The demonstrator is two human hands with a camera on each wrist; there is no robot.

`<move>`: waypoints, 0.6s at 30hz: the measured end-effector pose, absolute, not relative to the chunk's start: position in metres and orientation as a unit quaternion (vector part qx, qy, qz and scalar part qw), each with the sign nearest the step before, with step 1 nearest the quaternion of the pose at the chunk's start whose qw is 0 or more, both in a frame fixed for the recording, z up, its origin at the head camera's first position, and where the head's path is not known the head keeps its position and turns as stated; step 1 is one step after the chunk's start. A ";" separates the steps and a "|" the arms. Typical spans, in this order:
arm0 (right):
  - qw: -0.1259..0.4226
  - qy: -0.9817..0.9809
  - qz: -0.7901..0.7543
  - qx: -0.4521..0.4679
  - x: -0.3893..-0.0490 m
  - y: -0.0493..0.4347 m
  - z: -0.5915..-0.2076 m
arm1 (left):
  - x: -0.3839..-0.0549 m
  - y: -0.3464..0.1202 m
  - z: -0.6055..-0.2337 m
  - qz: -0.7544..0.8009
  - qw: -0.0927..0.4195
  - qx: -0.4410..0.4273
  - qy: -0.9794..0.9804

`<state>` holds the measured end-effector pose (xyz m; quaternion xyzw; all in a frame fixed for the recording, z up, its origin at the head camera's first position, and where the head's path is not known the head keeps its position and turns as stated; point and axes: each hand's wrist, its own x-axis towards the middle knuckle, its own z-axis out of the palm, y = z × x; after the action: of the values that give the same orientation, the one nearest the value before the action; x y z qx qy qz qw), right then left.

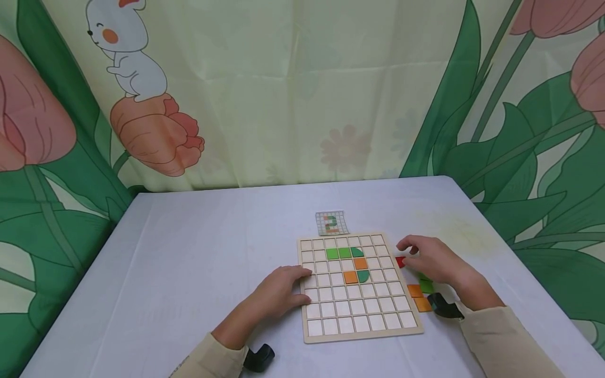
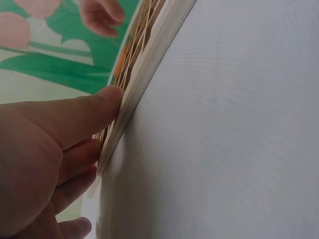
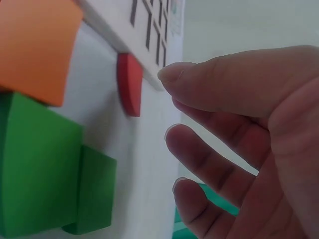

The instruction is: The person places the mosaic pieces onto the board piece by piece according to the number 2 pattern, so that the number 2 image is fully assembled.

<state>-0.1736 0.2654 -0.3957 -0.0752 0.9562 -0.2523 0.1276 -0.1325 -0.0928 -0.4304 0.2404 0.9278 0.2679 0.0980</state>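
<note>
My left hand (image 1: 280, 290) rests at the left edge of a wooden grid board (image 1: 364, 335). In the left wrist view its thumb (image 2: 107, 102) touches the rim. Two green squares (image 1: 338, 253), two dark green rounded pieces (image 1: 363, 276) and two orange squares (image 1: 361, 263) lie in the grid. Beyond the board's right edge, my right hand (image 1: 437, 261) hovers with fingers slightly bent and nothing between them. Close to its thumb, a red piece with a curved side (image 3: 130, 84) sits against the board's rim.
Orange pieces (image 1: 420, 299) and green pieces (image 1: 426, 285) lie right of the board, partly under my right hand. A small card (image 1: 332, 223) with a coloured grid pattern lies just behind the board. A printed cloth backdrop (image 1: 293, 105) hangs behind the white table (image 1: 198, 252).
</note>
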 end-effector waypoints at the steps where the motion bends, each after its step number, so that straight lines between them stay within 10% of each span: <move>1: 0.128 0.957 -0.252 -0.071 -0.174 0.266 -0.397 | -0.133 -0.093 -0.430 0.269 0.098 0.240 0.928; 18: 0.127 0.959 -0.245 -0.071 -0.175 0.262 -0.409 | -0.132 -0.095 -0.430 0.267 0.094 0.245 0.927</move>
<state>-0.1749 0.2620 -0.4094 -0.0707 0.9587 -0.2449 0.1265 -0.1320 -0.0946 -0.4299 0.2450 0.9272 0.2674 0.0939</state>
